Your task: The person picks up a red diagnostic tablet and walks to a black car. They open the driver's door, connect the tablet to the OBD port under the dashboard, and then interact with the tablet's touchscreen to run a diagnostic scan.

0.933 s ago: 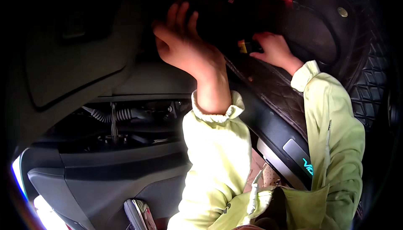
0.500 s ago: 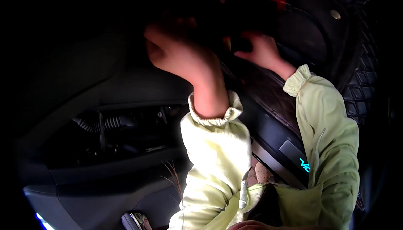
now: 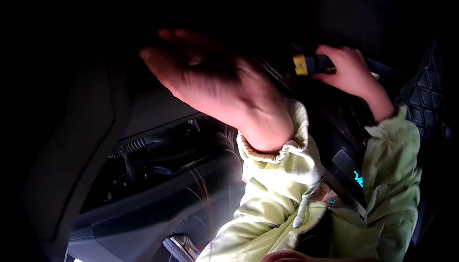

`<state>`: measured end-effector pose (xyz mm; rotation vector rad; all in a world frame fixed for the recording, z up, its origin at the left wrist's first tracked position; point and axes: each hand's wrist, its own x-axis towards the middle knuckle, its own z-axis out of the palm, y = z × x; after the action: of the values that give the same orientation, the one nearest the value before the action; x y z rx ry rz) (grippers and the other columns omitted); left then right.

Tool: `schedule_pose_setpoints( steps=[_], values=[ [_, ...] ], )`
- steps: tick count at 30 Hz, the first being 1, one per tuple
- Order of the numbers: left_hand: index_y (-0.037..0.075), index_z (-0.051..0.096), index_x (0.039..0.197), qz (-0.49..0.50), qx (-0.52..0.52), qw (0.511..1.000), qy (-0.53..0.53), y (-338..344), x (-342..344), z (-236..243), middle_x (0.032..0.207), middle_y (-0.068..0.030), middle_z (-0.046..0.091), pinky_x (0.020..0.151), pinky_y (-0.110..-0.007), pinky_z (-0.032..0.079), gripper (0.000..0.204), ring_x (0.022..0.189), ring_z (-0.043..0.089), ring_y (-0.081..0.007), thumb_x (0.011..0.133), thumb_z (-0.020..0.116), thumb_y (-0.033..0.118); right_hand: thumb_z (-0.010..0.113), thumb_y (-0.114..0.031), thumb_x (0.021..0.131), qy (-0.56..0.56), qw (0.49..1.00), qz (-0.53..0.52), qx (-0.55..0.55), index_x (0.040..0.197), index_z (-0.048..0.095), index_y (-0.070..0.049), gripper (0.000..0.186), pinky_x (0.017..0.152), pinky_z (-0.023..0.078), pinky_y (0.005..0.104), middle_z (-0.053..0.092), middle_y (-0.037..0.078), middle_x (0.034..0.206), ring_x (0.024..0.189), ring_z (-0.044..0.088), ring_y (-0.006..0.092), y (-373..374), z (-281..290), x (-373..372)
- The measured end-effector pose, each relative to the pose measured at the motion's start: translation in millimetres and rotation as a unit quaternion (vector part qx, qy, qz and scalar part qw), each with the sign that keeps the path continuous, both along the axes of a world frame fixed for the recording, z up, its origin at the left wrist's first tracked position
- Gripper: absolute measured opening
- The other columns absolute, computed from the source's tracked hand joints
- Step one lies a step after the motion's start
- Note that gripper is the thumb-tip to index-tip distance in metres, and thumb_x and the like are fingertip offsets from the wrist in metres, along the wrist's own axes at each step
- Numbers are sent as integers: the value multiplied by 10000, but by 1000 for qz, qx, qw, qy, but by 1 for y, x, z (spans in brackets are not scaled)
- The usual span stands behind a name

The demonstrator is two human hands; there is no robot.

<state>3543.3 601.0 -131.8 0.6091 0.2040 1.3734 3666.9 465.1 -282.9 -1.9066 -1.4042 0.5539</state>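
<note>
My left hand point(image 3: 215, 82) is raised in the middle of the view, fingers stretched toward the upper left and partly in shadow. Nothing shows in it. Below its wrist lies a dark opening point(image 3: 162, 166) in a grey panel, with a ribbed grey hose point(image 3: 128, 148) inside. To the right, my right hand point(image 3: 351, 70) grips a short black object with a yellow end point(image 3: 301, 65). Its exact kind I cannot make out. The yellow end points left, over dark material beneath. Deep shadow hides whatever lies beyond both hands.
Smooth dark trim point(image 3: 162, 214) curves along the lower left, with a phone-like flat object point(image 3: 182, 246) near the bottom edge. Quilted black upholstery point(image 3: 428, 94) is at the far right. A dark strip with a bright blue-green mark point(image 3: 348, 166) runs beside my right sleeve.
My left hand has opened out, fingers now extended. My right hand has shifted right in the view, with the yellow-ended object now clearly showing. The whole view has shifted, and the red item is nearly out of sight.
</note>
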Motion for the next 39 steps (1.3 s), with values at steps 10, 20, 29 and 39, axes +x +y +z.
schedule_pose_setpoints(
  steps=[10, 20, 29, 39],
  values=[
    [50, 673, 900, -57, 80, 993, -61, 16, 9, 1, 897, -67, 689, 915, -278, 536, 174, 913, 651, -169, 965, 600, 195, 803, -212, 712, 115, 992, 31, -38, 951, 611, -64, 341, 732, 511, 399, 656, 124, 837, 818, 653, 314, -13, 0, 23],
    [26, 660, 890, 55, 23, 998, -15, -2, 22, 14, 860, -88, 688, 854, -296, 556, 167, 860, 660, -192, 952, 603, 170, 766, -141, 759, 168, 983, 66, -24, 968, 613, -18, 287, 755, 496, 358, 661, 138, 891, 859, 648, 296, -7, -10, 39],
    [6, 621, 899, 43, 89, 992, 77, 0, 32, 0, 828, -80, 644, 748, -306, 527, 348, 797, 626, -198, 963, 512, 330, 743, -123, 785, 142, 988, 50, -18, 991, 607, -36, 263, 751, 512, 362, 667, 133, 915, 845, 655, 293, -27, -14, 43],
    [-27, 535, 1105, 69, 49, 968, 238, -6, 31, 28, 941, -96, 586, 705, -294, 474, 378, 802, 554, -196, 1004, 409, 315, 722, -113, 807, 161, 983, 50, -72, 998, 570, -44, 253, 772, 501, 363, 639, 129, 892, 852, 642, 285, -23, -25, 43]
  ],
)
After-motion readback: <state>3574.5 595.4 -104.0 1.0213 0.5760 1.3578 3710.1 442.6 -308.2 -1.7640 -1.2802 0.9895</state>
